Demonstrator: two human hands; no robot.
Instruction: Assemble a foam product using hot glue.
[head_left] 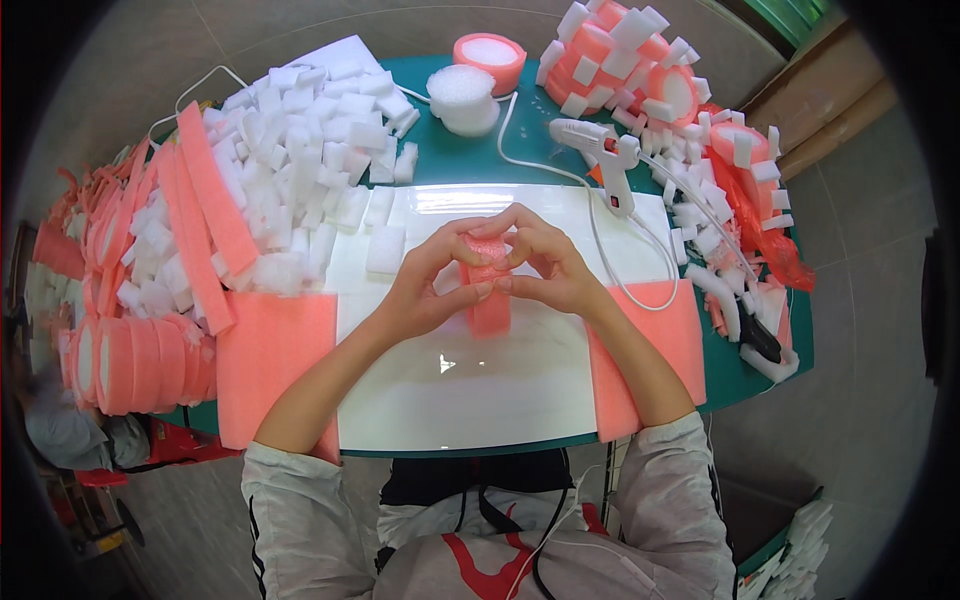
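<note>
Over the white board (465,400) both hands pinch one pink foam strip (489,318). My left hand (432,272) grips it from the left, with thumb and fingers closed round its upper part. From the right, my right hand (550,262) does the same, and the two thumb tips almost meet on the foam. The strip's lower end hangs down toward me; its upper part looks bent or folded between the fingers, which partly hide it. Just left of my left hand lies a white foam block (386,249).
White foam blocks (290,130) are heaped at the left, with long pink strips (205,210) and pink rings (140,365) beside them. A white glue gun (607,160) with its cord lies at the right. Behind stand round white foam discs (463,98) and pink pieces studded with white blocks (610,60).
</note>
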